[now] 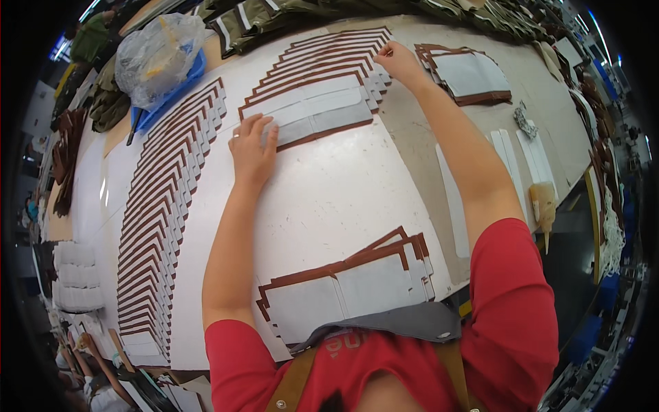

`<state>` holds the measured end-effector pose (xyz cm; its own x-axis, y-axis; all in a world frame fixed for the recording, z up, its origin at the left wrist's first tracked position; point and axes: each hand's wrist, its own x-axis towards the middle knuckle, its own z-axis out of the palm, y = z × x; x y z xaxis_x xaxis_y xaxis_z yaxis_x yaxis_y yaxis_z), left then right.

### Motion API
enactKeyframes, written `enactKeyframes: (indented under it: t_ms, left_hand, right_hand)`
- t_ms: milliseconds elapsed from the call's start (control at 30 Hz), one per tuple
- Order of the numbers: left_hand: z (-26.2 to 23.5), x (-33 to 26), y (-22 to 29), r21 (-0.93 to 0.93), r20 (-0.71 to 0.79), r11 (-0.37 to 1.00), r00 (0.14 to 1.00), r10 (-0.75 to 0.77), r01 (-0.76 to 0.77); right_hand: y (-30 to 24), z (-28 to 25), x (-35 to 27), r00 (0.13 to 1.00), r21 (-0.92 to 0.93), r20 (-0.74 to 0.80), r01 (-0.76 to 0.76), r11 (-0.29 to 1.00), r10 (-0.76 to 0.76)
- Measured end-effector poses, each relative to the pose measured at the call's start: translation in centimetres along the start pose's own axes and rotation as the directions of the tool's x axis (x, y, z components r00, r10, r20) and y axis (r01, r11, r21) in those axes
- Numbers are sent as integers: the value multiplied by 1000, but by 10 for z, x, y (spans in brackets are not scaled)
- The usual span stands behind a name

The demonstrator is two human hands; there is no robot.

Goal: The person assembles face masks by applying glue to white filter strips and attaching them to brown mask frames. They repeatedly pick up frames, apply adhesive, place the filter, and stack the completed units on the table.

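Note:
A fanned row of overlapping brown-edged, white-faced panels (302,103) runs away from me across the white table. My left hand (252,147), a ring on one finger, is open with its fingertips on the left end of the nearest panel. At the far right edge of this row, my right hand (400,63) has its thumb and fingertips pinched together against the panel ends. Whatever lies between those fingertips is too small to make out. A stack of similar panels (371,281) lies close to my body, and another brown-edged stack (472,72) sits right of my right hand.
A longer fanned row of panels (154,226) stretches along the left. Behind it stands a blue tray (175,89) with a clear plastic bag (158,55). Olive fabric pieces (274,20) line the far edge. A yellowish nozzle bottle (543,200) and white strips (535,154) lie right.

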<state>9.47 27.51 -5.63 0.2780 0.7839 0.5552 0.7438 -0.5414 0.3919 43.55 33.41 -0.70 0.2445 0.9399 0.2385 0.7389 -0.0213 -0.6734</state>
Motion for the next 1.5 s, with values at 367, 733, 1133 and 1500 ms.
enactKeyframes:
  t_ms: [367, 733, 1133, 1500]
  left_hand:
    - [-37, -14, 51, -144, 3, 985, 995, 98, -97]
    - [-113, -89, 105, -334, 191, 940, 982, 3, 62]
    - [-131, -140, 155, -613, 773, -273, 491, -402, 742]
    - [-155, -185, 151, -822, 460, -17, 645, -610, 570]
  right_hand:
    - [4, -87, -182, 949, -556, 236, -46, 830, 211]
    - [-36, -97, -180, 982, 8, 153, -114, 994, 111]
    - [-148, -70, -265, 992, 979, 98, -82, 184, -79]
    - [-121, -72, -320, 959, 922, 265, -283, 265, 102]
